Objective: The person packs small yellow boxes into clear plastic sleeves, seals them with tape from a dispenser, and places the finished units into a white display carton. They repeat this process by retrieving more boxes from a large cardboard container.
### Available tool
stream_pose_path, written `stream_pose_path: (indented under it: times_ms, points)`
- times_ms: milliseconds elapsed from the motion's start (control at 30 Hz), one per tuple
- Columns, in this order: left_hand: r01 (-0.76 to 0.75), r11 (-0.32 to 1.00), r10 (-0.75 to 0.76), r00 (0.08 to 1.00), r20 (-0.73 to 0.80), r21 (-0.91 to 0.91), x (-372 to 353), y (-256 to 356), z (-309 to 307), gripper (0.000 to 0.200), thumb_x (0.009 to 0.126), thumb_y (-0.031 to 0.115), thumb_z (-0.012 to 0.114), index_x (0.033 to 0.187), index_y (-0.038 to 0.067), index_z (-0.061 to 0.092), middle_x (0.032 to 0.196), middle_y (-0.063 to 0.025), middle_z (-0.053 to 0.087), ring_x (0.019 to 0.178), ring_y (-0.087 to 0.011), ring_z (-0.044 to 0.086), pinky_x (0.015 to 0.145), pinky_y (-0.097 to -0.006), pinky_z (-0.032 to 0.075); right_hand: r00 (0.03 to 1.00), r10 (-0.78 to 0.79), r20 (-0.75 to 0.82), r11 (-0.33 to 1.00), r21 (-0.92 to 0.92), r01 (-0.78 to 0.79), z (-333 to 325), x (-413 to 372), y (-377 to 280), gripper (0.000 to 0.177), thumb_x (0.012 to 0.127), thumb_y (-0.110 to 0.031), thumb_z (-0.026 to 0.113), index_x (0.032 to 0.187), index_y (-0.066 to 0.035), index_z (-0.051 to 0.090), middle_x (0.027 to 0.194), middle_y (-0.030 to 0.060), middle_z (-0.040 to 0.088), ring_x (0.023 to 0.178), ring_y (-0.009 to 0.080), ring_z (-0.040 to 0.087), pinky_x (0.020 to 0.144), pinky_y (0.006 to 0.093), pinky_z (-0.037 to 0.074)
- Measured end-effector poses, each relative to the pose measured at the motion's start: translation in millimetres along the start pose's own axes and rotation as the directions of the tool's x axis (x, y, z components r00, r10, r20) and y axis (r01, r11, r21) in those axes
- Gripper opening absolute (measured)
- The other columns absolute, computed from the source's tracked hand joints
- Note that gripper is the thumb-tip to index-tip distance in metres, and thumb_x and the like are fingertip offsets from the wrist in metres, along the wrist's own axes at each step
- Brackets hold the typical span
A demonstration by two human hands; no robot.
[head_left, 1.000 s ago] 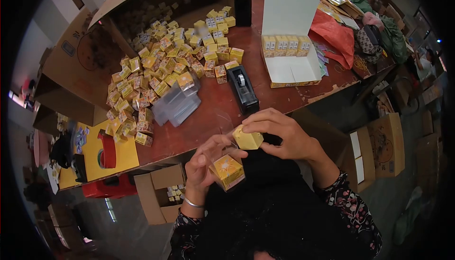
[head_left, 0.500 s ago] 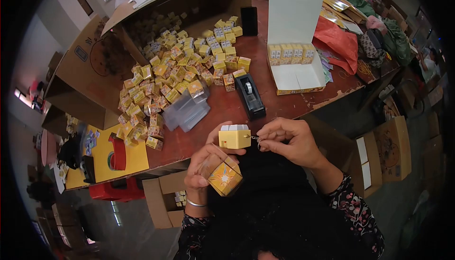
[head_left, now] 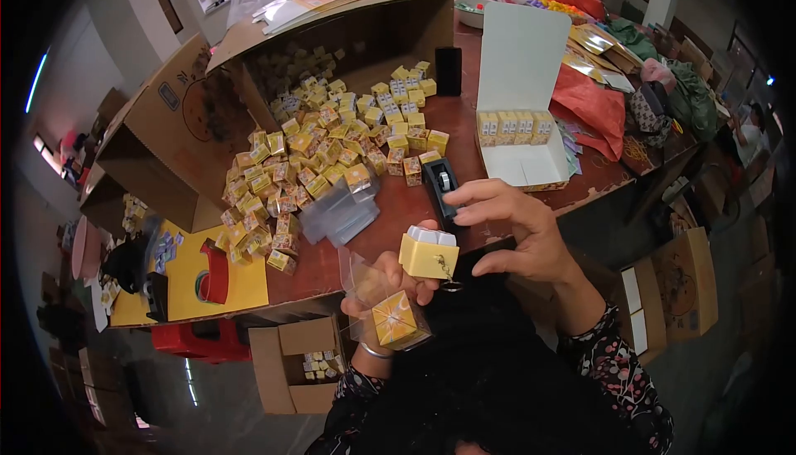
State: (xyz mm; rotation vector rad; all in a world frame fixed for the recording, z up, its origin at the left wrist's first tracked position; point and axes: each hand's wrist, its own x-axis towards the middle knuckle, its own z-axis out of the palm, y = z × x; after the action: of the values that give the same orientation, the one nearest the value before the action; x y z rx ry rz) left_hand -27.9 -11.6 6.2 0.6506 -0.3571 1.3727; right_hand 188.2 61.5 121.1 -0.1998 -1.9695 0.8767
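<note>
My left hand [head_left: 377, 283] is closed around a small yellow box [head_left: 428, 259] with white pieces along its top. A short chain with a metal key ring [head_left: 451, 287] dangles from the front of this box. The same hand also keeps a clear plastic sleeve [head_left: 360, 277] and a printed orange-yellow cube [head_left: 400, 322] against the palm. My right hand [head_left: 526, 235] is beside the yellow box, thumb and fingers spread apart with nothing between them. Its fingertips overlap the view of a black tape dispenser [head_left: 439, 191] on the table.
Many small yellow boxes [head_left: 327, 140] spill from a big carton [head_left: 348, 15] onto the red table [head_left: 348, 231]. Flat clear sleeves [head_left: 340, 213] lie before them. An open white display box [head_left: 522, 160] holds a row of boxes. Below the table edge sits an open carton [head_left: 290, 393].
My right hand has let go of the key ring, opened and moved up and right. The yellow box has turned so its chain hangs down. The camera view has shifted slightly.
</note>
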Motion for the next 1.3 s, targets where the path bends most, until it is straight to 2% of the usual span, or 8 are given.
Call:
stream_pose_path:
  times_ms: [133, 233, 533, 567, 700, 800, 933, 1300]
  points:
    - [0.067, 0.996, -0.063, 0.996, 0.063, -0.052, -1, -3, -7, 0.064, 0.066, 0.043, 0.081, 0.11, 0.003, 0.057, 0.127, -0.0307, 0.058, 0.111, -0.0413, 0.063, 0.081, -0.038, 0.054, 0.991, -0.05, 0.121, 0.999, 0.003, 0.05, 12, 13, -3, 0.052, 0.074, -0.014, 0.091, 0.12, -0.004, 0.07, 0.127, 0.0113, 0.069, 0.119, 0.0289, 0.065, 0.101, 0.0409, 0.051]
    - [0.034, 0.997, -0.036, 0.999, -0.019, -0.074, -2, -9, 3, 0.064, 0.067, 0.043, 0.08, 0.11, 0.003, 0.054, 0.118, -0.0289, 0.062, 0.112, -0.0399, 0.063, 0.086, -0.0388, 0.054, 0.991, -0.077, 0.107, 0.989, -0.117, 0.089, 16, 15, -8, 0.051, 0.075, -0.012, 0.09, 0.12, -0.004, 0.068, 0.122, 0.0133, 0.07, 0.113, 0.0301, 0.067, 0.096, 0.0401, 0.054]
    - [0.129, 0.96, -0.054, 0.956, -0.29, 0.249, 2, -8, 10, 0.069, 0.078, 0.045, 0.08, 0.121, -0.001, 0.052, 0.134, -0.0216, 0.053, 0.121, -0.0373, 0.06, 0.099, -0.0421, 0.055, 0.991, -0.111, -0.073, 0.857, -0.512, 0.058, 15, 4, 9, 0.046, 0.077, -0.008, 0.085, 0.118, -0.003, 0.067, 0.109, 0.0134, 0.07, 0.096, 0.0286, 0.072, 0.083, 0.036, 0.058]
    - [0.132, 0.95, -0.051, 0.959, -0.277, 0.282, 4, -4, 18, 0.07, 0.084, 0.039, 0.079, 0.132, -0.003, 0.051, 0.139, -0.0225, 0.051, 0.13, -0.0368, 0.058, 0.106, -0.0442, 0.053, 0.986, -0.114, -0.12, 0.846, -0.532, 0.033, 11, 1, 12, 0.045, 0.077, -0.007, 0.085, 0.118, -0.002, 0.067, 0.108, 0.0133, 0.07, 0.096, 0.0278, 0.072, 0.083, 0.0353, 0.058]
    - [0.188, 0.761, 0.091, 0.917, -0.388, 0.621, -11, 1, 16, 0.053, 0.092, 0.008, 0.072, 0.138, -0.004, 0.05, 0.134, -0.0187, 0.059, 0.13, -0.0287, 0.06, 0.11, -0.0415, 0.05, 0.914, 0.044, -0.402, 0.99, -0.107, -0.095, -1, -13, 12, 0.049, 0.079, -0.002, 0.083, 0.123, 0.003, 0.062, 0.113, 0.0157, 0.071, 0.102, 0.0215, 0.071, 0.09, 0.0317, 0.058]
    - [0.287, 0.702, 0.054, 0.891, -0.451, 0.651, -14, -9, 19, 0.052, 0.092, -0.004, 0.069, 0.14, -0.005, 0.048, 0.134, -0.0182, 0.06, 0.131, -0.0273, 0.059, 0.109, -0.0396, 0.051, 0.941, -0.163, -0.296, 0.964, -0.25, 0.088, 6, -9, 4, 0.05, 0.077, -0.002, 0.086, 0.122, 0.004, 0.063, 0.114, 0.0177, 0.071, 0.102, 0.0236, 0.072, 0.088, 0.033, 0.058]
    - [0.221, 0.657, 0.133, 0.907, -0.399, 0.721, -11, -19, 30, 0.055, 0.092, -0.007, 0.069, 0.142, -0.006, 0.046, 0.134, -0.0178, 0.06, 0.132, -0.0265, 0.058, 0.108, -0.0388, 0.051, 0.945, -0.295, -0.144, 0.861, -0.469, 0.197, 18, -4, 6, 0.055, 0.072, -0.01, 0.091, 0.119, 0.0, 0.065, 0.11, 0.0161, 0.072, 0.097, 0.0306, 0.073, 0.081, 0.0364, 0.06]
    - [0.177, 0.568, 0.234, 0.901, -0.365, 0.803, -17, -29, 32, 0.069, 0.094, -0.003, 0.068, 0.153, -0.002, 0.033, 0.136, -0.0175, 0.055, 0.127, -0.0255, 0.06, 0.103, -0.0345, 0.052, 0.986, -0.007, 0.165, 0.864, -0.495, 0.089, 10, -10, 11, 0.041, 0.078, -0.024, 0.087, 0.112, -0.006, 0.071, 0.109, 0.0085, 0.069, 0.101, 0.0286, 0.064, 0.083, 0.0379, 0.055]
